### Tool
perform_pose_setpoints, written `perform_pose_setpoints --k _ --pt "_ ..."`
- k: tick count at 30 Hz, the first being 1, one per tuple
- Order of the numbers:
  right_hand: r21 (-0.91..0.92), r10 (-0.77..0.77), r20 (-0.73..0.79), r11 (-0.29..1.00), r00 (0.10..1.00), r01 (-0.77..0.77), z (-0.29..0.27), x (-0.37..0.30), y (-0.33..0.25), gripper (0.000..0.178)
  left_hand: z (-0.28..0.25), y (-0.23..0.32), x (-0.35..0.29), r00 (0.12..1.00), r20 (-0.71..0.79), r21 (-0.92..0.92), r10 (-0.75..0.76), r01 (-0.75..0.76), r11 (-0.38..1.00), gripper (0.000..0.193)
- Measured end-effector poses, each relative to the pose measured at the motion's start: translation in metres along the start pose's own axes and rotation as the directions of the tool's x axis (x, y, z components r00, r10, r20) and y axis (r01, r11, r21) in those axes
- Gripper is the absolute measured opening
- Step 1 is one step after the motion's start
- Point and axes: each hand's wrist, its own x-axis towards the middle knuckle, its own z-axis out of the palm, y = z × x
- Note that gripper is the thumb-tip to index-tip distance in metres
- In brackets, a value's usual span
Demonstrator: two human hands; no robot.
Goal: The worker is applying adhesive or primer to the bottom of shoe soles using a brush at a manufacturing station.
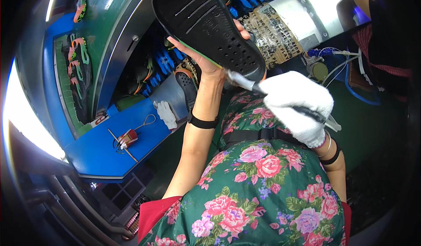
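Note:
A large black shoe sole (pixel 206 22) with slots at its far end and round holes nearer me is raised in front of me. My bare left hand (pixel 202 61) supports it from beneath, fingertips showing past its right edge and the thumb along its left edge. In a white knitted glove, my right hand (pixel 298 107) closes round a thin-handled brush (pixel 242 80). The bristle end is at the sole's near edge, close to my left wrist; whether it touches I cannot tell. Behind my left forearm stands another dark sole (pixel 186 88) with an orange rim.
On a blue table (pixel 94 154) at the left are a white glove (pixel 165 114) and a small red container (pixel 128 138) with a stick and wire loop. A machine opening (pixel 79 79) holds orange-and-green shoe parts. Taped cardboard (pixel 274 35) wraps a metal rail; cables (pixel 340 53) hang right.

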Motion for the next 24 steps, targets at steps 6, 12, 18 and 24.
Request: perform_pose_setpoints --k 6,12,18,24 --pt "0.043 0.168 -0.174 0.986 0.970 -0.163 0.000 -0.008 0.011 0.015 0.010 -0.006 0.000 0.998 -0.057 -0.030 -0.034 0.032 0.999 0.121" --pt "0.105 0.071 0.102 0.991 0.992 -0.082 -0.008 -0.001 0.025 0.009 0.008 -0.002 0.004 0.987 -0.106 0.115 -0.119 0.131 0.985 0.124" --pt "-0.089 -0.144 0.171 0.983 0.975 0.161 -0.011 0.004 0.027 0.017 -0.004 0.000 0.014 0.976 0.102 0.143 -0.190 0.175 0.974 0.126" --pt "0.208 -0.151 0.421 0.976 0.894 0.067 -0.012 0.008 0.023 0.027 -0.007 -0.001 0.007 0.908 0.060 0.081 -0.414 0.409 0.909 0.114"
